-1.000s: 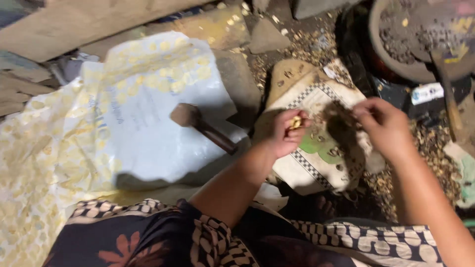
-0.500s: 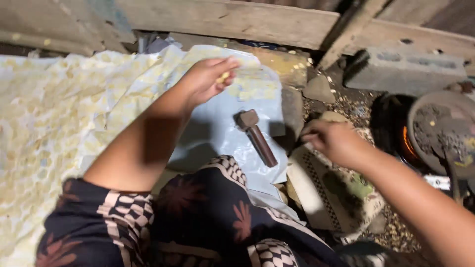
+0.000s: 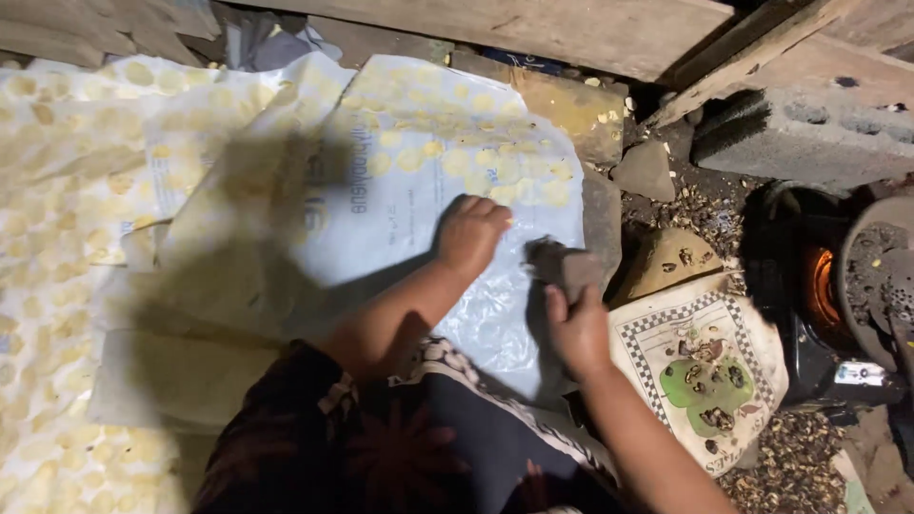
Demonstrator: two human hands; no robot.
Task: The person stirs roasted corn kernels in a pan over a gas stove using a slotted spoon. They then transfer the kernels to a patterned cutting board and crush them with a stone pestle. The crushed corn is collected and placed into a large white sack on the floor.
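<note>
My left hand rests knuckles-up on a white plastic sheet, fingers curled around a small yellow piece at their tips. Several flattened pale yellow discs lie in rows on the sheet beyond it. My right hand grips the handle of a hammer. The hammer's blurred dark head hangs just right of my left hand, over the sheet's right edge. My patterned dark clothing fills the bottom middle.
More sheets covered in yellow discs spread to the left. A checkered printed sack with dark husks lies at right, beside a glowing stove and a pan. A stone, a concrete block and planks border the far side.
My left hand carried the yellow piece from the sack to the sheet and pressed it down. My right hand left the sack and picked up the hammer, which had lain on the sheet.
</note>
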